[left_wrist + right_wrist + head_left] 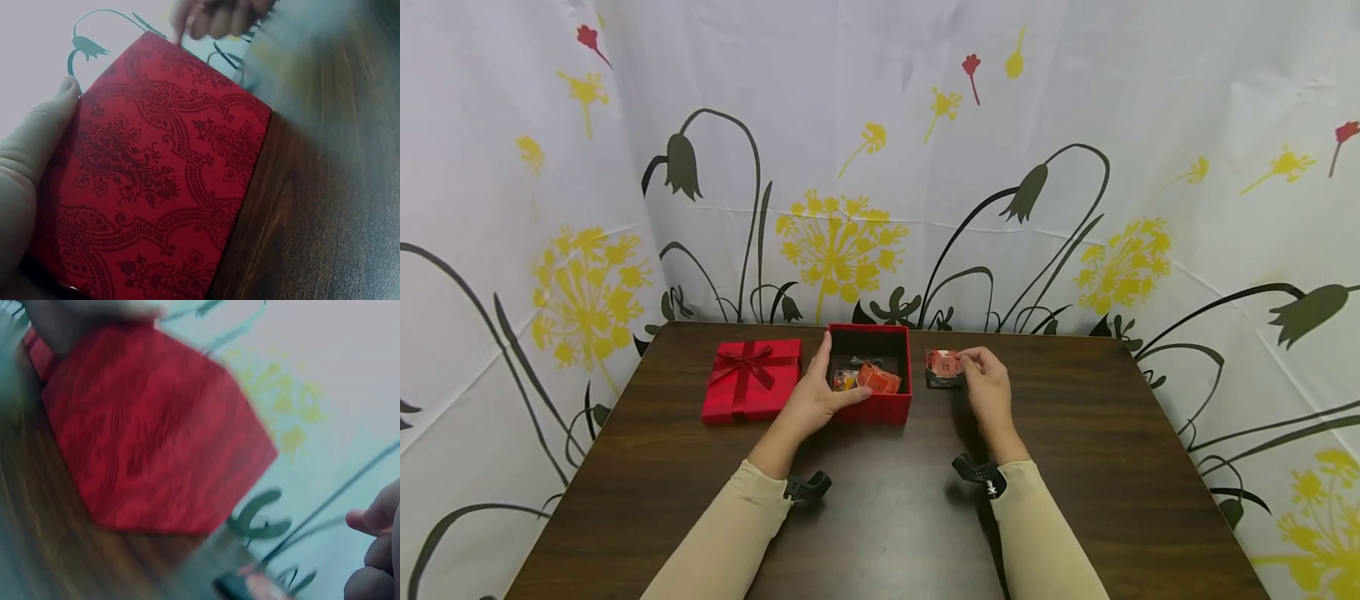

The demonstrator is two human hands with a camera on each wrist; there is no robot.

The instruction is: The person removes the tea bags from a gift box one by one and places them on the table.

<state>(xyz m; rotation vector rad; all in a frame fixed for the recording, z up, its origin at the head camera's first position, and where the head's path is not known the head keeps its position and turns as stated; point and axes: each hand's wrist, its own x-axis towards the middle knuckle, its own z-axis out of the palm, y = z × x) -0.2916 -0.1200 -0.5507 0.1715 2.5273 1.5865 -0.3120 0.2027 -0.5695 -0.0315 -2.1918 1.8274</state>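
Observation:
My left hand [811, 398] holds an open red gift box [891, 410] at its left front corner, fingers along the left side and thumb over the front rim. Several small packets [880, 379] with orange and yellow parts lie in its dark interior. To the right of the box, a small dark packet with an orange-red label [942, 367] lies on the table. My right hand [988, 387] is at that packet's right edge, fingertips overlapping it in the head view. The right wrist view shows the curled fingers [375, 575] apart from the blurred packet [256, 584].
A red lid with a ribbon bow [752, 383] lies left of the box. The dark wooden table [880, 517] ends at a white curtain [880, 158] printed with flowers behind and at both sides. Black wrist cameras [808, 487] are on both wrists.

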